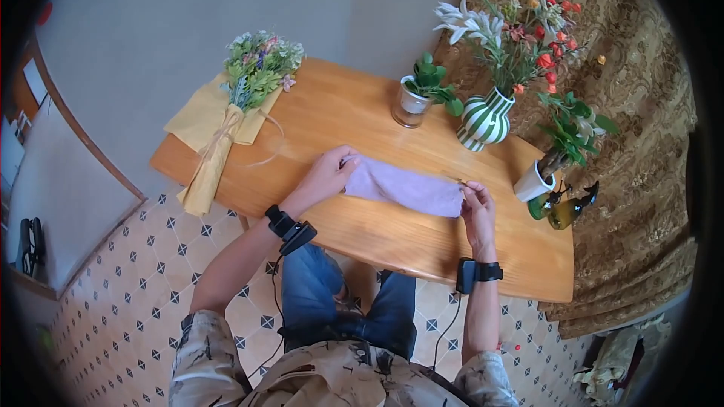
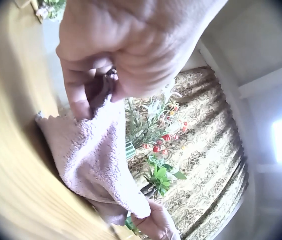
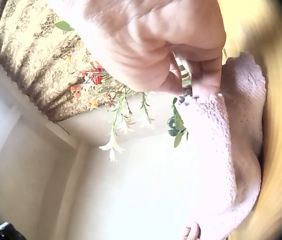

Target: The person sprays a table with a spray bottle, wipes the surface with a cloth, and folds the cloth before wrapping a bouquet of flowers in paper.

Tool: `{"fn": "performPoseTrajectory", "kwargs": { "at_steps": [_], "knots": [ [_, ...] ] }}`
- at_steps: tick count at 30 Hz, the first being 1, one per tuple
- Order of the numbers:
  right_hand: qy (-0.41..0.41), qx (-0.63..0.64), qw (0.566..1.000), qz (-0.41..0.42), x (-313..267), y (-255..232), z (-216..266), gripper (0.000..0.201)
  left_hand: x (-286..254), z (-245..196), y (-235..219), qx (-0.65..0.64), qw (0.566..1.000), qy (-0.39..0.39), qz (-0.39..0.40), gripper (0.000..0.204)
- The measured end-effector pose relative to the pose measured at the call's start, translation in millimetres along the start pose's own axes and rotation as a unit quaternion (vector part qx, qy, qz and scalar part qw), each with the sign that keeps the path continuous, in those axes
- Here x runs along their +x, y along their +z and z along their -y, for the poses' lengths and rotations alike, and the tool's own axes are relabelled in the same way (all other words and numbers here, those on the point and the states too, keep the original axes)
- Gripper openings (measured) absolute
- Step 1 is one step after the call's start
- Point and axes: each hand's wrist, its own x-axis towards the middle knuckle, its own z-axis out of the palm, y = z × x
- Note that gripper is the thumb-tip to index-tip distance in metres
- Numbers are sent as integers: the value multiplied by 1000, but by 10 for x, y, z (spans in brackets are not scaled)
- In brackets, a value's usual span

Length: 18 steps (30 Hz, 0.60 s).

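A lilac terry cloth [image 1: 403,186] is stretched between my two hands, low over the wooden table [image 1: 324,218]. My left hand [image 1: 329,173] pinches its left end between thumb and fingers. At the opposite end, my right hand [image 1: 479,211] pinches the corner with thumb and fingertips. The left wrist view shows the cloth [image 2: 93,155] hanging in soft folds from the left fingers. In the right wrist view the cloth [image 3: 246,125] looks doubled over, its lower part close along the tabletop.
A paper-wrapped bouquet [image 1: 219,147] lies on the table's left. Toward the back stand a small potted plant [image 1: 413,102] and a striped vase [image 1: 486,119] of flowers. Another white pot [image 1: 535,181] and a dark yellow-green bottle [image 1: 566,213] are at the right edge, beside a patterned curtain [image 1: 641,105].
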Motion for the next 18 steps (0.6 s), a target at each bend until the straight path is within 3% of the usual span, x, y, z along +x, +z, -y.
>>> {"fn": "performPoseTrajectory", "kwargs": {
  "at_steps": [4, 6, 7, 9, 10, 11, 12, 13, 15, 16, 18],
  "knots": [
    [2, 26, 1000, -6, -65, 26, -41, 29, 60, 208, 75, -42, 997, -67, -4, 21],
    [-9, -118, 993, 27, -118, 47, -42, 40, 104, 398, 110, -15, 997, -69, -30, 25],
    [-9, -117, 993, 25, -135, 59, -46, 40, 129, 525, 125, -15, 997, -69, -28, 25],
    [17, -119, 991, 64, -161, 71, -57, 41, 137, 590, 132, 43, 998, 12, -48, 36],
    [17, -119, 991, 62, -140, 44, -113, 41, 114, 530, 129, 43, 998, 12, -47, 36],
    [-75, -253, 964, 41, -97, 2, -216, 40, 78, 474, 120, 94, 993, 7, -68, 41],
    [-164, -381, 910, 20, -97, 8, -244, 40, 36, 387, 111, 145, 986, 1, -88, 47],
    [-162, -382, 910, 19, -110, -5, -257, 40, 11, 377, 115, 144, 986, 0, -86, 47],
    [-198, -498, 844, -36, -150, 10, -232, 35, -32, 367, 118, 182, 974, 55, -125, 55],
    [-199, -498, 843, -37, -177, 30, -191, 35, -53, 373, 121, 181, 974, 57, -124, 55],
    [-80, -489, 868, -29, -231, 70, -103, 31, -99, 381, 118, 154, 974, 63, -152, 55]
  ]
}}
